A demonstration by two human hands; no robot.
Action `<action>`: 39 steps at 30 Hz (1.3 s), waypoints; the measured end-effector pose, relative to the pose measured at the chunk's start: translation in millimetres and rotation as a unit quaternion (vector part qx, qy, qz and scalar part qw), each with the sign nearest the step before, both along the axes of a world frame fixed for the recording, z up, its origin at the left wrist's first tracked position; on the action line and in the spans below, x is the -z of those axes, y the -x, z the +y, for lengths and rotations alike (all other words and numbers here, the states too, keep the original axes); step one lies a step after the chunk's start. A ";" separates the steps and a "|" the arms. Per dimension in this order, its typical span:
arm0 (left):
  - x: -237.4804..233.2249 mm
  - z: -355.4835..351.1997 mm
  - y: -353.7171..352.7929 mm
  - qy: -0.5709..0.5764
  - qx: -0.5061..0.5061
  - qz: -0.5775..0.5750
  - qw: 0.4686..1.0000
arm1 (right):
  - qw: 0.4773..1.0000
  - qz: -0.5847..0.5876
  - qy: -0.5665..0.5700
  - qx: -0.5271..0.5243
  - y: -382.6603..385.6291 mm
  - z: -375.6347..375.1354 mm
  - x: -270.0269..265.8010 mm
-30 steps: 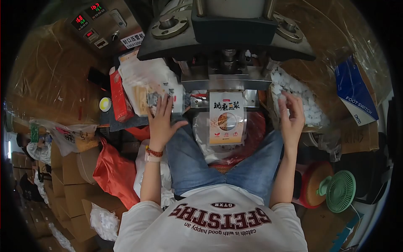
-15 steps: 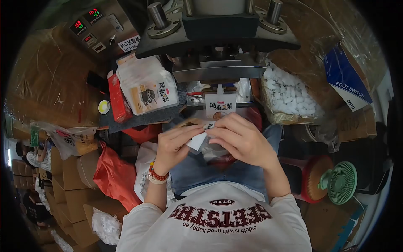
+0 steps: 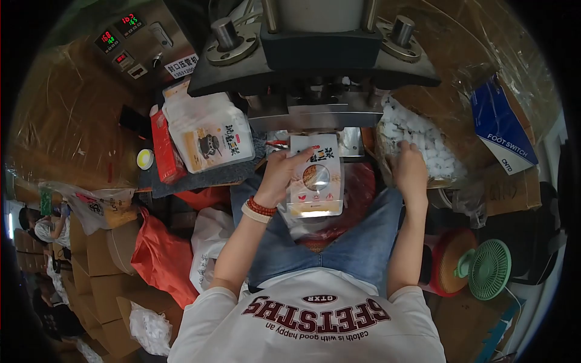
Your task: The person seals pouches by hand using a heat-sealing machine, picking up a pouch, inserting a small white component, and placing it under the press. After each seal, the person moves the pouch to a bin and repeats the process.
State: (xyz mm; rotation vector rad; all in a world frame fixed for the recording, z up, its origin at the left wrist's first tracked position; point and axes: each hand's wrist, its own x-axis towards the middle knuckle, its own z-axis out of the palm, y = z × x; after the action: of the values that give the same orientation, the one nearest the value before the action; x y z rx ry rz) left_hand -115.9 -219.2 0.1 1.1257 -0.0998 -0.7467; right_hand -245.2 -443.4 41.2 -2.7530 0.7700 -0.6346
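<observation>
My left hand (image 3: 280, 175) holds a printed white pouch (image 3: 316, 196) by its left edge, thumb lying across the front. The pouch hangs upright over my lap, before the press (image 3: 324, 115), and shows a round picture of beans. My right hand (image 3: 411, 169) is at the left side of a box (image 3: 417, 179) heaped with small white plastic pieces (image 3: 426, 142), perhaps spouts. Its fingers are curled down against the heap, and what lies between them is hidden. A stack of similar pouches (image 3: 212, 136) lies on the left table, beside a red box (image 3: 166, 145).
A control box (image 3: 139, 39) with lit digits stands back left. On the right are a blue-and-white foot switch carton (image 3: 499, 124) and a green fan (image 3: 490, 269). Orange bags (image 3: 163, 254) and cardboard boxes (image 3: 100, 254) lie lower left. Other people (image 3: 51, 227) are far left.
My hands, together on a pouch before, have parted. The left now holds the pouch raised before the press; the right has moved right to the box of white pieces.
</observation>
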 end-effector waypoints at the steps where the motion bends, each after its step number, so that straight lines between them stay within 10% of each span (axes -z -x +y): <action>1: 5.5 -1.1 -2.5 -0.002 0.013 -0.007 1.000 | 0.996 0.087 -0.020 0.032 -4.0 -4.3 6.6; 7: 1.5 32.7 -20.1 -0.175 0.089 -0.126 0.972 | 0.994 -0.033 -0.068 -0.078 -1.1 -24.4 27.4; 9: -1.6 61.1 -26.1 -0.380 -0.179 -0.601 0.680 | 0.989 -0.046 -0.079 -0.114 2.7 -29.7 31.1; 10: -15.3 71.6 -16.1 -0.597 -0.157 -0.623 0.480 | 0.990 -0.040 -0.078 -0.114 1.1 -30.4 29.5; 11: -8.4 88.0 -14.1 -0.597 -0.157 -0.624 0.479 | 0.990 -0.034 -0.077 -0.116 0.0 -29.9 27.5; 15: 21.4 130.9 -2.0 -0.498 -0.044 -0.665 0.554 | 0.988 -0.129 -0.061 -0.061 -2.0 -3.3 3.6; 18: -1.9 131.3 18.6 -0.454 -0.089 -0.509 0.725 | 0.911 -0.224 -0.306 -0.159 4.9 48.0 -29.7; 22: -17.0 109.4 35.0 -0.348 -0.115 -0.573 0.733 | 0.891 -0.228 -0.087 -0.383 4.1 94.5 -34.4; 30: -54.6 88.5 60.8 -0.226 -0.015 -0.693 0.685 | 0.813 -0.184 -0.161 -0.529 12.0 99.8 -39.1; 33: -31.5 68.0 63.7 -0.156 -0.006 -0.604 0.781 | 0.836 -0.201 -0.160 -0.484 5.9 91.1 -30.9; 35: -3.0 50.6 53.1 -0.244 0.098 -0.348 0.900 | 0.907 -0.229 -0.140 -0.324 -1.3 89.3 -28.3; 39: 5.3 16.1 33.0 -0.024 0.021 -0.080 0.996 | 0.949 -0.231 -0.140 -0.160 7.3 44.5 -39.1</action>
State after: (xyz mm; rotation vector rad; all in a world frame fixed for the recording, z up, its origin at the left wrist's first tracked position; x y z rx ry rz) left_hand -148.9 -203.1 -5.2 1.2307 -0.2421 -0.6985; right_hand -252.5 -398.9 80.2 -2.2645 0.2726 -0.9618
